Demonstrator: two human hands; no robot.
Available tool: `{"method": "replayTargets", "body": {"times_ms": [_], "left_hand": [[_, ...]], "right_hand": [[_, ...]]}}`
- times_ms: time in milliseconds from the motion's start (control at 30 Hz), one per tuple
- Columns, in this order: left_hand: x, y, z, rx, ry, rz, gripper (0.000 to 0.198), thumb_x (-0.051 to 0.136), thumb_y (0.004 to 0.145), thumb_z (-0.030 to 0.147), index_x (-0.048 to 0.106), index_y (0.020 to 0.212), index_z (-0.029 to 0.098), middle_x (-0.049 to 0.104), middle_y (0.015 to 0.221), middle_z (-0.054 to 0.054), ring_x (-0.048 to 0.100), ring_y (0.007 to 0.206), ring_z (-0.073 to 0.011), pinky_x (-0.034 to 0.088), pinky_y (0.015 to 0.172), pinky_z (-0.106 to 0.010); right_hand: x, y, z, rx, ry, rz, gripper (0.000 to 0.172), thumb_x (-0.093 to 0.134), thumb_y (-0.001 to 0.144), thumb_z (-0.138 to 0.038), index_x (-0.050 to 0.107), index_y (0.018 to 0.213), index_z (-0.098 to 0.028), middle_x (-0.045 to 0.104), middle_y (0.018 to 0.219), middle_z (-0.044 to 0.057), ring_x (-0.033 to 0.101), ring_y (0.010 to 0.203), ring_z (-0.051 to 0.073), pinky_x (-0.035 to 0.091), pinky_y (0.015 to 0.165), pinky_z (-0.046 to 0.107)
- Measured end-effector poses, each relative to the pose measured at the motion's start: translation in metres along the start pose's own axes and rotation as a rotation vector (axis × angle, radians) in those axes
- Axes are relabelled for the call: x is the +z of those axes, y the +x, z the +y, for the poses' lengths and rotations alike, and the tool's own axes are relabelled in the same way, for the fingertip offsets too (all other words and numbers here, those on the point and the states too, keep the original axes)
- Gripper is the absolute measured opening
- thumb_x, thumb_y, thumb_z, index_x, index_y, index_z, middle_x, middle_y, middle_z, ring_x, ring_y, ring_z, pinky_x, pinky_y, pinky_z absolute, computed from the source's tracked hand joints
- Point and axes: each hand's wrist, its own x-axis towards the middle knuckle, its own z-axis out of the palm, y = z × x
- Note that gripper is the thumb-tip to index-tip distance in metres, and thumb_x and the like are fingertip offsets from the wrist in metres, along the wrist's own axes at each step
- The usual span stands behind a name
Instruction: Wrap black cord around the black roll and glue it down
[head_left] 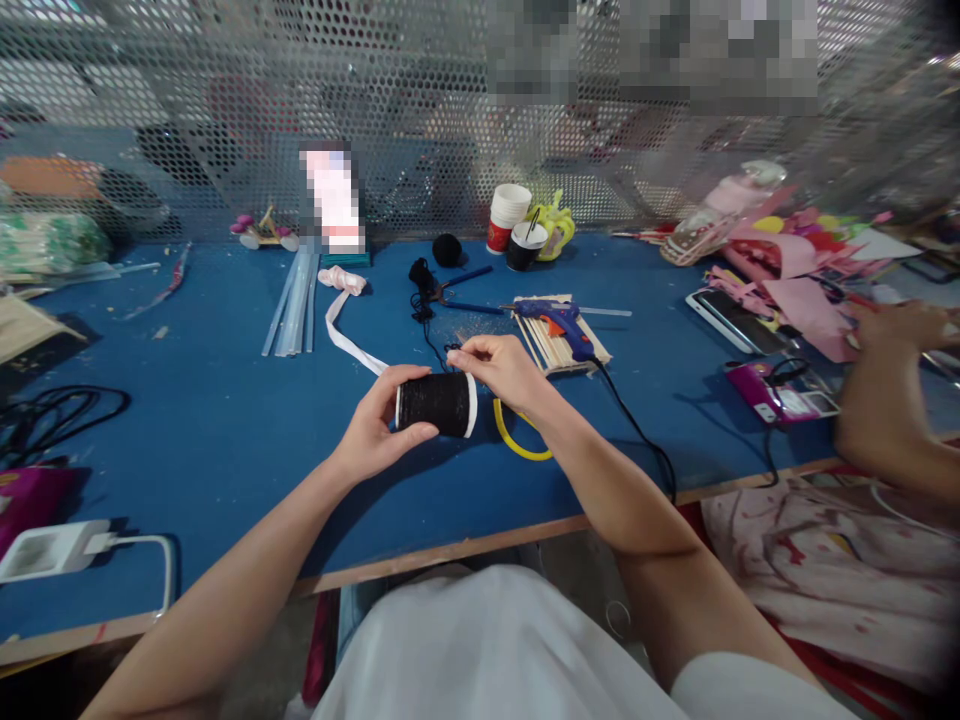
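My left hand grips a paper cup wound with black yarn, lying sideways with its white rim towards the right. Just above the cup, the fingers of my right hand are pinched at a strand of black yarn. Loose black yarn trails on the table beyond. A white ribbon runs from a pink-white roll to behind my left hand. Partly under my right wrist lies a yellow curved piece.
A blue glue gun rests on a stick mat, its cord running to the table edge. Pliers, a black ball, cups and glue sticks lie farther back. At right is another person's arm.
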Motion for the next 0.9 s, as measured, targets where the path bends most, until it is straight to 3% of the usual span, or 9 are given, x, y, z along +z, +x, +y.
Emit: {"method": "replayTargets", "body": {"times_ms": [500, 700, 833, 900], "left_hand": [[0.001, -0.001, 0.001, -0.043, -0.064, 0.020, 0.053, 0.069, 0.068, 0.031, 0.048, 0.116, 0.021, 0.051, 0.111, -0.008, 0.053, 0.097, -0.0202, 0.045, 0.080, -0.031], [-0.001, 0.002, 0.001, -0.069, -0.124, 0.064, 0.052, 0.067, 0.070, 0.031, 0.047, 0.116, 0.020, 0.053, 0.113, -0.009, 0.052, 0.102, -0.0204, 0.042, 0.088, -0.033], [-0.001, 0.003, 0.000, -0.122, -0.109, 0.100, 0.052, 0.066, 0.072, 0.032, 0.045, 0.118, 0.020, 0.053, 0.113, -0.009, 0.053, 0.099, -0.0195, 0.044, 0.086, -0.034], [-0.001, 0.004, -0.001, -0.129, -0.083, 0.114, 0.055, 0.066, 0.071, 0.033, 0.043, 0.119, 0.020, 0.052, 0.114, -0.010, 0.053, 0.100, -0.0197, 0.044, 0.087, -0.035]], "right_hand": [[0.001, 0.001, 0.001, 0.041, 0.008, -0.029, 0.038, 0.055, 0.073, -0.050, 0.063, 0.069, -0.013, 0.042, 0.049, -0.004, 0.033, 0.048, 0.007, 0.028, 0.048, 0.023], [-0.004, 0.002, 0.000, 0.089, -0.110, -0.065, 0.045, 0.047, 0.079, -0.052, 0.057, 0.057, -0.014, 0.049, 0.050, -0.001, 0.041, 0.046, 0.007, 0.033, 0.048, 0.023], [-0.015, -0.005, -0.011, 0.123, -0.092, 0.016, 0.048, 0.042, 0.081, -0.055, 0.063, 0.070, -0.013, 0.057, 0.060, 0.004, 0.050, 0.050, 0.010, 0.039, 0.050, 0.024], [-0.018, -0.010, -0.019, 0.091, -0.004, -0.042, 0.047, 0.041, 0.082, -0.054, 0.063, 0.076, -0.013, 0.059, 0.064, 0.005, 0.051, 0.054, 0.010, 0.041, 0.051, 0.024]]}}
